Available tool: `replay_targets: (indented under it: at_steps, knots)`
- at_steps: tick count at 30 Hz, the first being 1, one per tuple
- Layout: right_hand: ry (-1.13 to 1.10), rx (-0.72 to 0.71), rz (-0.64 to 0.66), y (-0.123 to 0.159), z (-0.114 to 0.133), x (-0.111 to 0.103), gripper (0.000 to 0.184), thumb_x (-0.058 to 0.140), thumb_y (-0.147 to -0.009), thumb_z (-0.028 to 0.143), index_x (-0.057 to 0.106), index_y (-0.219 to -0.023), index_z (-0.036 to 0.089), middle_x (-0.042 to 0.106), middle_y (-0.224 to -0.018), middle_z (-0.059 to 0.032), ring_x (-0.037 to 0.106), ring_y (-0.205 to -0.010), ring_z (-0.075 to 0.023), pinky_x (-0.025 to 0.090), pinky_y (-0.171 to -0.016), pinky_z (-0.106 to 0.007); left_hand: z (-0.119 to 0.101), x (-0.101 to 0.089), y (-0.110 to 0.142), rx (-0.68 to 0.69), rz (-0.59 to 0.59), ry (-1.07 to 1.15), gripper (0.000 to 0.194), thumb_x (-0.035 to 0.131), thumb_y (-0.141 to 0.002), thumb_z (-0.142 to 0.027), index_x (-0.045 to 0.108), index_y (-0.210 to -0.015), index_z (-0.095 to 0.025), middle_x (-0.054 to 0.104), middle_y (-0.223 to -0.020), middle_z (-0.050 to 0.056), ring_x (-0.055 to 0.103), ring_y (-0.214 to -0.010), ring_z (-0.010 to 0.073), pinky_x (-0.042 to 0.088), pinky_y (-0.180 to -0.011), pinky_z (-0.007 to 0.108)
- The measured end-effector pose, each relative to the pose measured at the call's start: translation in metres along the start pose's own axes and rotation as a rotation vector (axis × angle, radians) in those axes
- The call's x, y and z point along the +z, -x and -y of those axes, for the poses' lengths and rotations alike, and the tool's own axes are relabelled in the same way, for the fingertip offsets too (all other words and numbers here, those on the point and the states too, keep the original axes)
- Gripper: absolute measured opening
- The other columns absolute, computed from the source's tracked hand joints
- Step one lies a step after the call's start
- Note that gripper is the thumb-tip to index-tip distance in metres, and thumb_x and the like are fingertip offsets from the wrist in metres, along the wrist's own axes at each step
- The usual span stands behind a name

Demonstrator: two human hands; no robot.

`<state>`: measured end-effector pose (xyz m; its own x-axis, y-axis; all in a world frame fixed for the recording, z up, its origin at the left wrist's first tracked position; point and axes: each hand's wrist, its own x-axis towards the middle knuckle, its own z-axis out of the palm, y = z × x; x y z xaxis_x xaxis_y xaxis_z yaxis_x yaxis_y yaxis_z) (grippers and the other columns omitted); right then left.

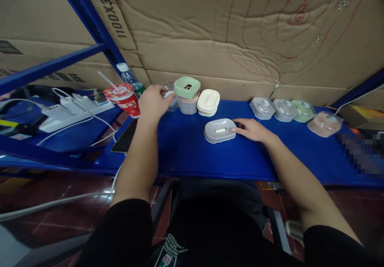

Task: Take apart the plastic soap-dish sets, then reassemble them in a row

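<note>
My left hand [156, 101] reaches to the back of the table, thumb and fingers closed on a clear plastic cover [171, 86] with a whitish patch. The cover is among a stack of clear covers, partly hidden by the hand. Beside it are nested oval trays, with a green one [186, 86] with a slot on top. My right hand [250, 129] grips the right end of a grey oval plastic tray [213, 128], thumb on its rim. In the tray's middle sits a small white bar [220, 130]. Cream pieces [208, 101] are stacked behind it.
Several finished-looking boxes with clear covers, such as a grey one [262, 108] and a pinkish one [324, 124], line the right back. A red paper cup [124, 99], a bottle [130, 79], a dark tablet-like slab [125, 137] and a power strip [76, 115] are at left.
</note>
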<state>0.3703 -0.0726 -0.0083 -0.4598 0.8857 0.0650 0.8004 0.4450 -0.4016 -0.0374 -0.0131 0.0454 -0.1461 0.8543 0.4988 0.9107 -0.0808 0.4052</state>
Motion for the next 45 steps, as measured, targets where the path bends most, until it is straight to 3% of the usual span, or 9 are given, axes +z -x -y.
replay_targets:
  at_steps: [4, 8, 15, 24, 27, 32, 35, 41, 45]
  knots:
    - [-0.003, 0.016, 0.017, 0.001, 0.002, -0.002, 0.071, 0.055, -0.101, 0.072, 0.069, -0.143, 0.016, 0.081, -0.102, -0.0121, 0.074, -0.088, -0.0271, 0.051, -0.073, -0.036, 0.003, 0.009, -0.002, -0.064, 0.305, -0.180, 0.039, 0.072, -0.091, -0.047, 0.079, -0.119, -0.020, 0.075, -0.131, 0.018, 0.069, -0.126, 0.0412, 0.055, -0.104, 0.051]
    - [0.000, 0.017, 0.019, 0.001, 0.002, -0.003, 0.070, 0.056, -0.102, 0.070, 0.068, -0.144, 0.016, 0.080, -0.102, -0.0121, 0.074, -0.088, -0.0279, 0.051, -0.074, -0.038, -0.001, 0.016, -0.002, -0.119, 0.318, -0.188, 0.023, 0.067, -0.093, -0.029, 0.081, -0.110, -0.021, 0.078, -0.125, 0.017, 0.071, -0.121, 0.0390, 0.057, -0.099, 0.048]
    - [-0.002, -0.010, 0.004, 0.001, -0.004, 0.000, 0.069, 0.056, -0.102, 0.070, 0.067, -0.144, 0.017, 0.081, -0.104, -0.0124, 0.075, -0.090, -0.0291, 0.055, -0.077, -0.040, 0.004, 0.020, -0.004, -0.196, 0.140, -0.016, 0.013, 0.076, -0.087, -0.030, 0.073, -0.098, -0.023, 0.077, -0.120, 0.010, 0.070, -0.118, 0.0336, 0.055, -0.097, 0.043]
    - [-0.018, -0.022, -0.001, 0.002, -0.004, 0.000, 0.071, 0.055, -0.101, 0.072, 0.068, -0.144, 0.016, 0.080, -0.103, -0.0130, 0.074, -0.088, -0.0294, 0.055, -0.077, -0.041, 0.002, 0.017, -0.003, -0.190, -0.202, 0.217, 0.020, 0.073, -0.090, -0.023, 0.058, -0.103, -0.024, 0.073, -0.115, 0.008, 0.069, -0.118, 0.0323, 0.051, -0.104, 0.045]
    - [-0.015, -0.027, 0.001, 0.001, -0.005, 0.001, 0.072, 0.054, -0.101, 0.072, 0.068, -0.144, 0.016, 0.080, -0.103, -0.0134, 0.074, -0.088, -0.0295, 0.055, -0.077, -0.041, -0.002, 0.020, -0.003, -0.109, -0.381, 0.445, 0.024, 0.072, -0.091, -0.026, 0.052, -0.103, -0.025, 0.072, -0.117, 0.008, 0.072, -0.106, 0.0270, 0.056, -0.093, 0.041]
    - [-0.042, -0.044, -0.129, 0.001, -0.007, 0.002, 0.076, 0.055, -0.100, 0.075, 0.065, -0.148, 0.017, 0.079, -0.103, -0.0126, 0.072, -0.082, -0.0271, 0.057, -0.077, -0.043, -0.027, 0.031, 0.012, 0.176, -0.566, 0.841, 0.038, 0.067, -0.096, -0.056, 0.046, -0.110, -0.027, 0.073, -0.106, 0.007, 0.073, -0.085, 0.0190, 0.055, -0.072, 0.032]
    - [-0.095, -0.089, -0.292, 0.002, -0.005, 0.001, 0.078, 0.055, -0.099, 0.076, 0.059, -0.153, 0.020, 0.078, -0.106, -0.0113, 0.068, -0.076, -0.0236, 0.058, -0.077, -0.043, -0.051, 0.036, 0.035, 0.311, -0.405, 0.969, 0.050, 0.069, -0.094, -0.066, 0.050, -0.119, -0.027, 0.073, -0.092, 0.003, 0.073, -0.078, 0.0175, 0.052, -0.066, 0.029]
    - [-0.295, -0.153, -0.439, 0.003, 0.005, 0.001, 0.077, 0.048, -0.101, 0.077, 0.051, -0.158, 0.024, 0.076, -0.105, -0.0094, 0.067, -0.076, -0.0233, 0.058, -0.073, -0.042, -0.095, 0.046, 0.079, 0.315, 0.296, 1.041, 0.045, 0.063, -0.101, -0.055, 0.057, -0.130, -0.021, 0.076, -0.077, 0.002, 0.054, -0.049, 0.0112, 0.043, -0.050, 0.027]
    - [-0.399, -0.012, -0.433, 0.000, 0.008, 0.007, 0.068, 0.047, -0.100, 0.080, 0.069, -0.126, 0.022, 0.074, -0.084, -0.0054, 0.066, -0.069, -0.0213, 0.054, -0.068, -0.037, -0.102, 0.046, 0.087, 0.229, 0.477, 0.865, 0.051, 0.055, -0.105, -0.050, 0.056, -0.144, -0.017, 0.076, -0.076, 0.002, 0.057, -0.053, 0.0139, 0.047, -0.056, 0.029]
